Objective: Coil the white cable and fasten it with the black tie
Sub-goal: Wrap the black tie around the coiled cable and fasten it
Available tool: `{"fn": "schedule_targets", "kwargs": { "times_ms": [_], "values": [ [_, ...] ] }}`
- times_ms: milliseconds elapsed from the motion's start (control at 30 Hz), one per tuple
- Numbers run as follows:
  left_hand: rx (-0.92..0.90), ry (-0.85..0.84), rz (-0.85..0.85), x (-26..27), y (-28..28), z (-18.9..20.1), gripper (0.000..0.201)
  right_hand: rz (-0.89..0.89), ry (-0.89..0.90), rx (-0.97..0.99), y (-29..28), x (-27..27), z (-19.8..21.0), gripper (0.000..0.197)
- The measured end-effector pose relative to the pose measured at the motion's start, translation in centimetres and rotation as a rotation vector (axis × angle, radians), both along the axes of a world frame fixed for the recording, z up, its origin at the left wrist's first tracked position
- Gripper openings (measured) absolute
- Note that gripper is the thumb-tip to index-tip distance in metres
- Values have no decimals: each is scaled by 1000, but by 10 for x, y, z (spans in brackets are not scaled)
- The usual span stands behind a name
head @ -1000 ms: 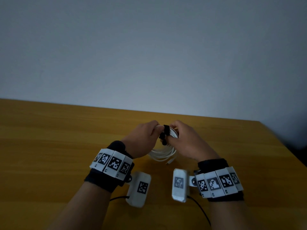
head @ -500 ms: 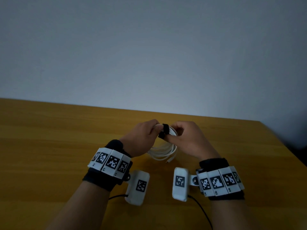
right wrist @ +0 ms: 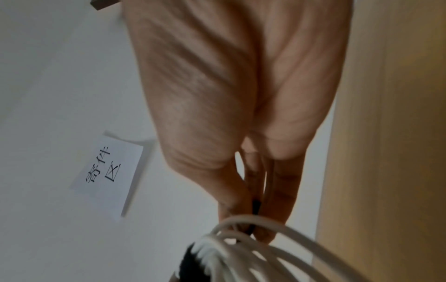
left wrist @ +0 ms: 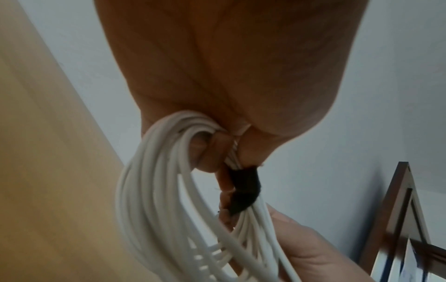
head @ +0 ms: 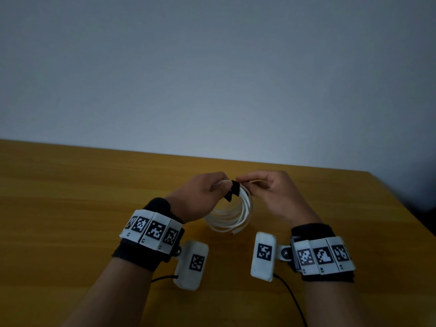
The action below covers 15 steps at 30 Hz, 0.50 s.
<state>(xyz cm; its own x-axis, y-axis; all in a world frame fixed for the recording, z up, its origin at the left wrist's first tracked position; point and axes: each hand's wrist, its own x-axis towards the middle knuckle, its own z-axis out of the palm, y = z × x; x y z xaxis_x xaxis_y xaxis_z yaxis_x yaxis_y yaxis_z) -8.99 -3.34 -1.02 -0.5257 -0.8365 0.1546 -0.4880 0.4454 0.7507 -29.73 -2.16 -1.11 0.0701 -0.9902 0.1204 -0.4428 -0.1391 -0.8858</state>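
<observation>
1. White cable (head: 232, 214): wound into a round coil of several loops, held up above the wooden table (head: 70, 197) between both hands; one plug end hangs at the bottom of the coil
2. Black tie (head: 233, 190): wrapped round the bunched loops at the top of the coil, a short dark tail pointing down on the near side; in the left wrist view it sits just beyond the left fingertips
3. Left hand (head: 200, 199): fingers curled, pinching the cable bundle just beside the tie and carrying the coil's weight
4. Right hand (head: 276, 194): thumb and fingertips pressed together at the tie; the right wrist view shows a thin black strip caught between them, judged to be the tie's free end
5. Step in hand: coiling looks finished; fastening is under way, with the tie round the loops but, by its loose tail, probably not yet closed
6. Next move, as a judgement: draw the free end snug round the bundle and press it onto itself, left pinch kept firm so the loops do not spring apart
7. Background items: white paper with printed characters on the wall, dark wooden frame at the edge of the left wrist view
</observation>
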Motion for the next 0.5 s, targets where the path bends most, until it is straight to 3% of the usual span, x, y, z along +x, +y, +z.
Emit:
{"fn": "schedule_targets", "kwargs": {
  "times_ms": [333,500],
  "values": [
    [2,-27,-55,-3,1,-2,26,-113,-151,-73,-3,5,-2,31],
    [-9,-31,-40,-3,0,-2,30,-86,-189,-141,1,9,9,30]
  ]
}}
